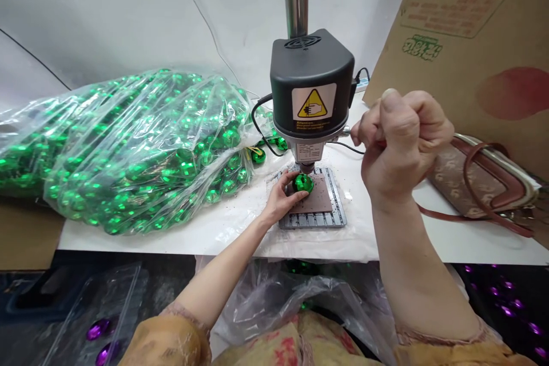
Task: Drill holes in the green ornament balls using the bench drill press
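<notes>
In the head view my left hand (283, 197) grips a shiny green faceted ball (303, 183) between thumb and fingers. The ball rests on a brown square pad (315, 203) over the slotted grey base (338, 213) of a small bench drill press (312, 80). Right above the ball sits the drill press's chuck (307, 167), close to its top; the bit itself is hidden. Raised at the machine's right side, my right hand (403, 137) is closed in a fist around the drill press lever (345, 131), most of which the fingers hide.
A big clear bag of green balls (150, 148) fills the table's left side. To the right stand a cardboard box (463, 63) and a handbag (463, 183) with a brown strap. Clear plastic (257, 297) hangs at the table's front edge. Purple balls (98, 329) lie below, at both sides.
</notes>
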### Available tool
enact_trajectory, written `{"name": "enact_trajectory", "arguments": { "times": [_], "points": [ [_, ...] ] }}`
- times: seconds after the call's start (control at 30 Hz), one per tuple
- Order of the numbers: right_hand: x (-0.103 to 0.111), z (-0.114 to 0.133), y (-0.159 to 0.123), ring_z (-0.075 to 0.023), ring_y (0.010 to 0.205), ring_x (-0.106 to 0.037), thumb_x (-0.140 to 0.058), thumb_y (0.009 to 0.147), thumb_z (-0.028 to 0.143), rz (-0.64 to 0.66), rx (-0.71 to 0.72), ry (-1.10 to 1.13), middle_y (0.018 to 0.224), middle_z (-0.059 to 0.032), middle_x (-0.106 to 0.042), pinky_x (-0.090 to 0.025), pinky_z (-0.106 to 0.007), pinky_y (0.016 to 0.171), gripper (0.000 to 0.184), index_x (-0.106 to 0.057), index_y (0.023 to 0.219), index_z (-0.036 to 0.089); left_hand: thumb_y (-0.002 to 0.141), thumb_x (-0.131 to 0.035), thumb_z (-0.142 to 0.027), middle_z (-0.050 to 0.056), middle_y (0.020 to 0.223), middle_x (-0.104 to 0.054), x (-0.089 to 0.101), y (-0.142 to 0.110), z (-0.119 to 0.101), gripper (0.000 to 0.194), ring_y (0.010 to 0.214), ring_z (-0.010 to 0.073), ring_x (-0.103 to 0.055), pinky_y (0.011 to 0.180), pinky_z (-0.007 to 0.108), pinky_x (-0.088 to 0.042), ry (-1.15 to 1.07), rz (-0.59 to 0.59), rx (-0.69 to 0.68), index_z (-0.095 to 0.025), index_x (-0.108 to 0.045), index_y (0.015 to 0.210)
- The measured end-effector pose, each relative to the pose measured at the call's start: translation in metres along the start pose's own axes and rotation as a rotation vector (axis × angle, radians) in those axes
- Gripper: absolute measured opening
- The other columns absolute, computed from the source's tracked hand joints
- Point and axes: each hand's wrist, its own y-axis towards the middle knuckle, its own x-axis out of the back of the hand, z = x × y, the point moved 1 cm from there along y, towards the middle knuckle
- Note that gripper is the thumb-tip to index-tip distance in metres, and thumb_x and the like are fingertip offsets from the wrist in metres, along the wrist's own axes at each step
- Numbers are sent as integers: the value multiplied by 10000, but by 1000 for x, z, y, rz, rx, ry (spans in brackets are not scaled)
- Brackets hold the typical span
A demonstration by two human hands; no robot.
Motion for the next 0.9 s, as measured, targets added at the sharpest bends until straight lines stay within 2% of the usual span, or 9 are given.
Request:
{"name": "enact_trajectory", "arguments": {
  "times": [0.13,0.37,0.6,0.77,0.9],
  "points": [
    [0,0,0,-30,438,-372,-630,899,312,-2,-1,8,474,84,-361,-337,-237,493,396,-414,591,188,700,-883,-356,112,1385,-630,-3,-6,1,569,1481,335,-418,1256,532,-264,100,69,-69,-231,-668,1212],
    [1,0,1,-33,431,-365,-627,890,289,-5,-11,22,466,83,-370,-324,-238,480,385,-417,582,190,672,-913,-371,100,1233,-668,-13,-8,7,614,1257,307,-598,1123,499,-452,77,58,-73,-230,-631,1199],
    [3,-2,0,-33,435,-380,-647,887,298,6,-4,39,463,85,-366,-330,-237,487,391,-433,580,186,731,-874,-420,106,1236,-654,-13,-10,6,588,1245,310,-587,1116,486,-436,151,62,-138,-226,-607,1218],
    [3,-3,0,-22,438,-377,-647,890,317,5,-2,25,471,85,-360,-335,-225,488,399,-436,578,183,768,-842,-463,82,1157,-675,-15,-11,7,541,1211,297,-600,1113,468,-416,178,47,-144,-228,-612,1198],
    [4,-4,-5,-23,407,-338,-642,892,288,25,37,66,463,87,-310,-307,-234,445,430,-371,573,189,766,-846,-455,82,1141,-671,-15,-10,10,540,1181,297,-610,1079,460,-437,173,37,-151,-230,-609,1196]
  ]
}}
